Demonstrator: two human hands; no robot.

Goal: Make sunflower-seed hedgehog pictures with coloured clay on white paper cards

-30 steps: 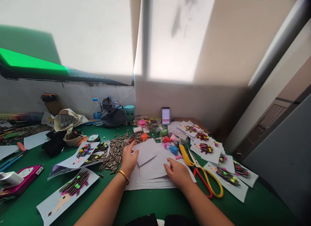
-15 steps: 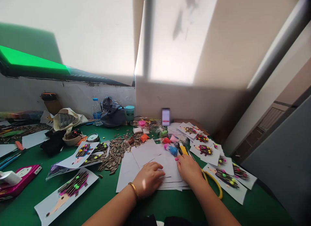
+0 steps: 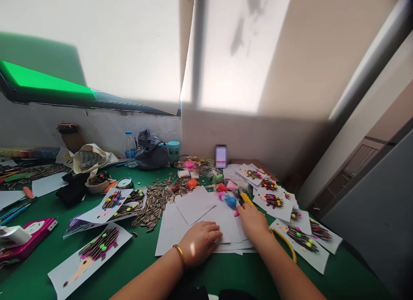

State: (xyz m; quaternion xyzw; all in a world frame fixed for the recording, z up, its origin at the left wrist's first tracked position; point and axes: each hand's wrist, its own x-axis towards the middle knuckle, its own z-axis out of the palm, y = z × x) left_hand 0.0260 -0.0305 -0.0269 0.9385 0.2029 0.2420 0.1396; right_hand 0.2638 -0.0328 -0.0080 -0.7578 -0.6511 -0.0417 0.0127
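Note:
My left hand (image 3: 200,243), with a gold bangle at the wrist, lies on the stack of white paper sheets (image 3: 193,205), its fingers spread and holding nothing. At the right edge of the stack is my right hand (image 3: 253,222), its fingers pointing forward beside a yellow-handled tool (image 3: 247,199); whether they grip it cannot be made out. A blue clay packet (image 3: 230,201) sits just ahead of that hand. Yellow scissors handles (image 3: 288,244) show partly beneath my right forearm. Sunflower seeds (image 3: 155,203) are heaped left of the paper.
Hedgehog pictures lie at the right (image 3: 300,237) and left (image 3: 93,257). A pink tape dispenser (image 3: 30,239) is at far left. Along the back stand a bottle (image 3: 130,151), a blue-grey bag (image 3: 151,151), a teal-lidded cup (image 3: 173,153) and a phone (image 3: 221,156).
My left hand has shifted slightly down and to the right over the sheets. The view has turned slightly. My right hand stays near the yellow-handled tool.

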